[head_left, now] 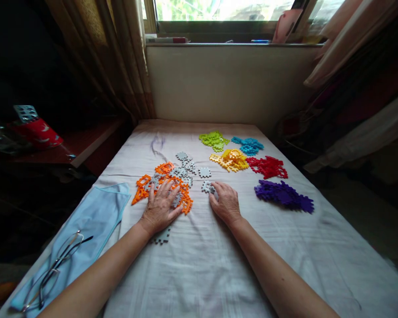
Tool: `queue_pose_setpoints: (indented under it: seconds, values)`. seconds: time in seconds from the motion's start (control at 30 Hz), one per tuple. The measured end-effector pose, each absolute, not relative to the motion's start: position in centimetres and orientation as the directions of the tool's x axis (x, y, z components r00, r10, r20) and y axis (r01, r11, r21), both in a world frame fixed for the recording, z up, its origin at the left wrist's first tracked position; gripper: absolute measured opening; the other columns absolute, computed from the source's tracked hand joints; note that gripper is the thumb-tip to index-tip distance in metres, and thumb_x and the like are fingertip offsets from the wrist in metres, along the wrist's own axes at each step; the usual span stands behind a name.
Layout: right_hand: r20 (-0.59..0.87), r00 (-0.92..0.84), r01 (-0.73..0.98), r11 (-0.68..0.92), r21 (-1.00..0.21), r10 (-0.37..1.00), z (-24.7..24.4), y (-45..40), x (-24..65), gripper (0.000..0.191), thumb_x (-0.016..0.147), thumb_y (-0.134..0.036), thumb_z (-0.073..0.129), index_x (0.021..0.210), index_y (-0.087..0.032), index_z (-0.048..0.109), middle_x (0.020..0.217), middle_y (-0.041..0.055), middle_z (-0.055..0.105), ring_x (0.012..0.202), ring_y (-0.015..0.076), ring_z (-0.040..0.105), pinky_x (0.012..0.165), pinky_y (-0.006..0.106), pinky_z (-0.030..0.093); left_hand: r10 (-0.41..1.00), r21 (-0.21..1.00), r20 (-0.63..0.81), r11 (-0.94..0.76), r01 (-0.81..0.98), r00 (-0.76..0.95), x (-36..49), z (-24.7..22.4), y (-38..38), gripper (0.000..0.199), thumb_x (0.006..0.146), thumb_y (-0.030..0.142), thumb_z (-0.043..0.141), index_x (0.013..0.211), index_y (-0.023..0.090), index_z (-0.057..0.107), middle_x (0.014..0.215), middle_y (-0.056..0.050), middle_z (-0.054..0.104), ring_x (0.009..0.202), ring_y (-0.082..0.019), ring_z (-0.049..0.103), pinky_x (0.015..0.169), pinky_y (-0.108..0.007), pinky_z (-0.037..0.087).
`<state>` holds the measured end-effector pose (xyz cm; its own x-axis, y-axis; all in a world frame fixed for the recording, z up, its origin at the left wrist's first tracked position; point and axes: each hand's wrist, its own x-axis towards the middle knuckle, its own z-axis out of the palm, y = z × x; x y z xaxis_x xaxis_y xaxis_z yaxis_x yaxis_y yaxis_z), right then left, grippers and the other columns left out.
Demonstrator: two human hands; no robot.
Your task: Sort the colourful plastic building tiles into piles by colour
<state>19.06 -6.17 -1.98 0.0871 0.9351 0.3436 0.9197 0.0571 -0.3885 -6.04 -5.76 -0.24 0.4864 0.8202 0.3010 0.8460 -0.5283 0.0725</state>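
My left hand rests with its fingers spread on a mixed heap of orange interlocking pieces and grey interlocking pieces. It covers the middle of that heap. One grey piece sticks out below the left wrist. To the right, my right hand is curled, with thumb and fingertips closed on a grey interlocking piece that is partly hidden. Touching or just beside those fingertips lies another grey piece with an opening in it. A flat grey square piece lies a little farther away.
Sorted piles lie at the right: lime green, blue, yellow, red and purple. Eyeglasses rest on a light blue cloth at the left. A red container stands on the side table.
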Motion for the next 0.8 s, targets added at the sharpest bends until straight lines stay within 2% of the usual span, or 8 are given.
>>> queue_pose_setpoints:
  seconds: [0.1, 0.2, 0.27, 0.37, 0.47, 0.6, 0.8]
  values:
    - [0.335, 0.099, 0.918, 0.044, -0.394, 0.937, -1.7, -6.1, 19.1, 0.035, 0.083, -0.023, 0.057, 0.117, -0.022, 0.065, 0.124, 0.0091, 0.066, 0.115, 0.0243, 0.056, 0.097, 0.039, 0.037, 0.819, 0.092, 0.308, -0.532, 0.842, 0.484, -5.3, 0.3, -4.6, 0.053, 0.091, 0.049, 0.051, 0.139, 0.025, 0.051, 0.149, -0.012, 0.047, 0.142, -0.032, 0.036, 0.118, -0.062, 0.007]
    - [0.345, 0.108, 0.912, 0.045, -0.407, 0.932, -1.8, -6.1, 19.1, 0.033, 0.082, -0.024, 0.058, 0.115, -0.022, 0.066, 0.123, 0.0089, 0.066, 0.114, 0.0242, 0.056, 0.097, 0.039, 0.037, 0.823, 0.122, 0.271, -0.543, 0.831, 0.498, -6.7, 0.3, -5.9, 0.056, 0.091, 0.054, 0.048, 0.139, 0.026, 0.05, 0.147, -0.011, 0.05, 0.141, -0.032, 0.036, 0.117, -0.062, 0.01]
    - [0.35, 0.108, 0.908, 0.051, -0.416, 0.93, -1.8, -6.0, 19.1, 0.031, 0.082, -0.025, 0.059, 0.112, -0.023, 0.068, 0.122, 0.009, 0.066, 0.114, 0.0245, 0.056, 0.097, 0.039, 0.037, 0.813, 0.127, 0.258, -0.565, 0.816, 0.522, -8.2, 0.1, -7.7, 0.065, 0.09, 0.059, 0.047, 0.146, 0.026, 0.042, 0.149, -0.011, 0.047, 0.143, -0.031, 0.034, 0.117, -0.061, 0.013]
    - [0.361, 0.093, 0.91, 0.067, -0.408, 0.928, -1.9, -5.9, 18.9, 0.029, 0.083, -0.026, 0.058, 0.109, -0.023, 0.069, 0.121, 0.0095, 0.066, 0.113, 0.0252, 0.055, 0.096, 0.04, 0.036, 0.778, 0.092, 0.228, -0.616, 0.783, 0.585, -9.8, -0.5, -10.5, 0.079, 0.086, 0.065, 0.049, 0.152, 0.026, 0.03, 0.155, -0.013, 0.037, 0.144, -0.032, 0.031, 0.118, -0.059, 0.011]
    - [0.377, 0.082, 0.913, 0.082, -0.399, 0.923, -2.0, -5.9, 18.8, 0.028, 0.084, -0.026, 0.058, 0.11, -0.023, 0.068, 0.121, 0.0096, 0.066, 0.113, 0.0254, 0.054, 0.096, 0.041, 0.036, 0.774, 0.066, 0.177, -0.626, 0.777, 0.608, -9.9, -1.2, -11.0, 0.08, 0.087, 0.064, 0.049, 0.153, 0.026, 0.026, 0.157, -0.014, 0.033, 0.145, -0.031, 0.03, 0.119, -0.057, 0.01]
    - [0.384, 0.072, 0.908, 0.098, -0.407, 0.921, -2.1, -6.0, 18.9, 0.027, 0.084, -0.026, 0.058, 0.109, -0.023, 0.068, 0.12, 0.0093, 0.066, 0.111, 0.0247, 0.055, 0.097, 0.04, 0.035, 0.811, 0.079, 0.171, -0.577, 0.813, 0.559, -8.1, -1.6, -7.5, 0.075, 0.087, 0.06, 0.051, 0.152, 0.027, 0.03, 0.159, -0.013, 0.031, 0.146, -0.032, 0.026, 0.118, -0.06, 0.01]
    - [0.385, 0.05, 0.909, 0.117, -0.399, 0.921, -2.0, -6.2, 18.9, 0.025, 0.083, -0.03, 0.061, 0.107, -0.022, 0.067, 0.114, 0.0085, 0.066, 0.106, 0.0238, 0.055, 0.094, 0.038, 0.036, 0.88, 0.143, 0.16, -0.469, 0.871, 0.447, -4.7, -0.7, -1.8, 0.066, 0.089, 0.057, 0.051, 0.147, 0.025, 0.041, 0.155, -0.015, 0.036, 0.145, -0.033, 0.03, 0.117, -0.064, 0.011]
